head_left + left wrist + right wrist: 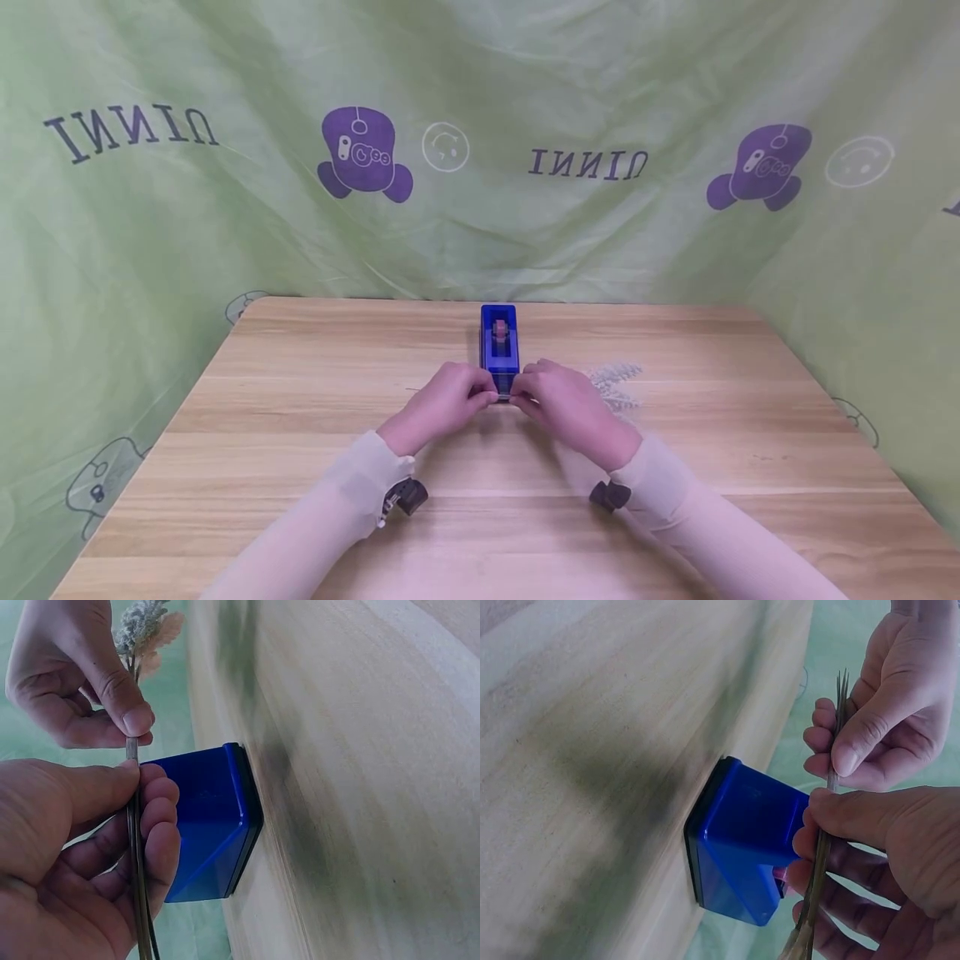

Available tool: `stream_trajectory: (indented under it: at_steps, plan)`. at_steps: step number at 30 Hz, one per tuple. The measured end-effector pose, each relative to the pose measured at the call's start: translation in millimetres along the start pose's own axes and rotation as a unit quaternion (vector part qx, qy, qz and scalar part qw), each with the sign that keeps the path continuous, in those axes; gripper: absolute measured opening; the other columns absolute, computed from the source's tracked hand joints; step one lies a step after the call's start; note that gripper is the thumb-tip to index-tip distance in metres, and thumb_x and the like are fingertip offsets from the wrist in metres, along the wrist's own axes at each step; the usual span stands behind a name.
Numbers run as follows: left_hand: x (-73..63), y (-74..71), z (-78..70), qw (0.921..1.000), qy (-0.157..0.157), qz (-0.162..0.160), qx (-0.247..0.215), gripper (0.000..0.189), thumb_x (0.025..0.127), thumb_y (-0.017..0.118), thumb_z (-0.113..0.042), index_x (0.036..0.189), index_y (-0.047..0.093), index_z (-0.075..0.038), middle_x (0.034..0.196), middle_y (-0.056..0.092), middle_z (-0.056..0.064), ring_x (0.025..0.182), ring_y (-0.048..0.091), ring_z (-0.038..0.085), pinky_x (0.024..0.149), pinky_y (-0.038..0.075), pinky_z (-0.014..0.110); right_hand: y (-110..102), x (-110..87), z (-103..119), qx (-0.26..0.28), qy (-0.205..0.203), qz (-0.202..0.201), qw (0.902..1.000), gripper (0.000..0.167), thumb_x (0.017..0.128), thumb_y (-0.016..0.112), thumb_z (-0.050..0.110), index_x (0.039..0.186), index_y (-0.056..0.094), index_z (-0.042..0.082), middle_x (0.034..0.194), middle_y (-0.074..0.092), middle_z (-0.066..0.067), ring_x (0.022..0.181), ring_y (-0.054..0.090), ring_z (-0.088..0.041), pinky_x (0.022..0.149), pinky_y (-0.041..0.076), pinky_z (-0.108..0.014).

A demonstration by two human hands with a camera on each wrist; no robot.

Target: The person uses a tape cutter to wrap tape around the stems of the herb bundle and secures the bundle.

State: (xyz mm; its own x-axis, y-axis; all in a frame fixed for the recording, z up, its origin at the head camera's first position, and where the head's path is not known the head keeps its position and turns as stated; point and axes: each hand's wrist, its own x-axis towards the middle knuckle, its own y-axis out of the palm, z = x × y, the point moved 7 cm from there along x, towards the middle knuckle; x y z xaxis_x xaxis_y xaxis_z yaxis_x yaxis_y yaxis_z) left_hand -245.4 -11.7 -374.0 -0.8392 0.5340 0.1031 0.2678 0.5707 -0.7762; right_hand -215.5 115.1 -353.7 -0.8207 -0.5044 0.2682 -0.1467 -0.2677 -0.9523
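A blue tape dispenser (501,365) stands on the table with a small roll inside. Right in front of it, both hands hold a bundle of thin brown stems (136,847) crosswise. My left hand (450,398) pinches the bundle between thumb and forefinger, towards the bare stem ends (841,690). Close beside it, my right hand (562,404) pinches the same stems with thumb and fingertips. A pale, shiny band (132,748) shows on the stems between the two thumbs. Fluffy pale flower heads (618,385) stick out past the right hand; peach ones (161,634) show too.
The wooden table (300,433) stretches out on both sides of the hands. A green printed cloth (480,233) hangs behind it and at its sides. Small black cameras (408,496) sit at the wrists, below the pale sleeves (315,517).
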Motion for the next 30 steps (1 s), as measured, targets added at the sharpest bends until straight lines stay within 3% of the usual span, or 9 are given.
stream_trajectory:
  at_steps: [19,25,30]
  plan:
    - [2.7,-2.1,-2.9,0.9996,0.010,-0.024,-0.013,0.013,0.093,0.074,-0.002,0.082,0.072,-0.007,0.080,0.073,0.004,0.072,0.060,0.009,0.067,0.052,0.021,6,4.2,-7,0.027,0.036,0.019,0.9988,0.019,0.092,0.080,0.017,0.085,0.063,0.014,0.080,0.058,0.004,0.066,0.050,-0.008,0.059,0.046,-0.021]
    - [2.2,-0.9,-2.4,0.9997,0.009,-0.021,-0.011,0.014,0.093,0.074,0.000,0.081,0.071,-0.007,0.080,0.072,0.003,0.073,0.059,0.011,0.067,0.052,0.021,12,5.0,-11,0.086,0.077,0.067,0.9911,0.010,0.100,0.071,0.021,0.097,0.070,0.012,0.078,0.066,0.006,0.066,0.056,-0.007,0.063,0.051,-0.024]
    - [1.8,-0.9,-2.5,0.9996,0.010,-0.024,-0.006,0.015,0.093,0.075,-0.001,0.081,0.070,-0.009,0.079,0.070,0.002,0.073,0.058,0.011,0.066,0.050,0.022,11,6.6,-11,0.103,0.068,0.065,0.9902,0.012,0.101,0.070,0.019,0.093,0.076,0.012,0.078,0.068,0.006,0.067,0.057,-0.005,0.068,0.053,-0.026]
